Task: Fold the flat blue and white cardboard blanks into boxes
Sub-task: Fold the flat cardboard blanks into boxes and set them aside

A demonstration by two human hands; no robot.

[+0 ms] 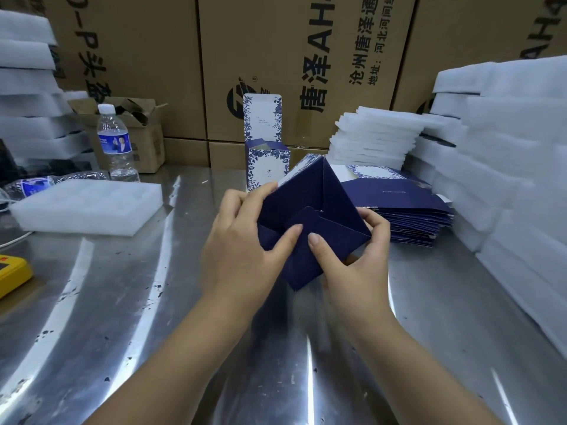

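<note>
Both hands' grip on half-folded box (pixel 310 210), thumbs pressing flaps

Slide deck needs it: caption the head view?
Over a steel table, left hand and right hand fold flaps on a blue box.

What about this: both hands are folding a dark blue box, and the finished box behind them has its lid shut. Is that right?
Not quite. The head view shows the left hand and right hand folding the dark blue box, but the finished box behind them has its lid standing up open.
</note>
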